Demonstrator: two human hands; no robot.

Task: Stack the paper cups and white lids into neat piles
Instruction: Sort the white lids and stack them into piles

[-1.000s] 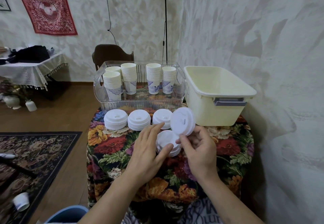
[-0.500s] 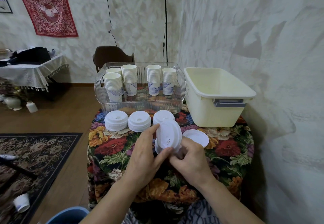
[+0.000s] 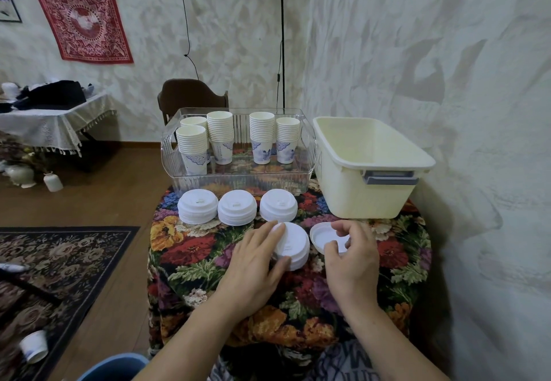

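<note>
A small table (image 3: 190,249) draped in a thick floral cloth of reds, purples and greens carries everything. At its far right sits a smooth, cream plastic tub (image 3: 372,198), rectangular with rounded corners and a grey handle. Beside it to the left stands a clear ribbed plastic tray (image 3: 238,182) holding five stacks of paper cups (image 3: 220,130), white with blue printed patterns on the lowest cups.

In front of the tray, three neat piles of white lids (image 3: 197,206) line up in a row, each lid round, domed and ridged at the rim. Nearer the person lies a fourth, shorter pile of lids (image 3: 293,246), and just to its right a single upturned lid (image 3: 323,236) lies hollow side up on the cloth.

The left hand (image 3: 256,261) rests against the left side of the fourth pile, fingers straight and close together along its edge, thumb at its near rim. The right hand (image 3: 351,258) hovers over the upturned lid with fingers curled, its fingertips at the lid's rim; whether they actually pinch it cannot be told.
</note>
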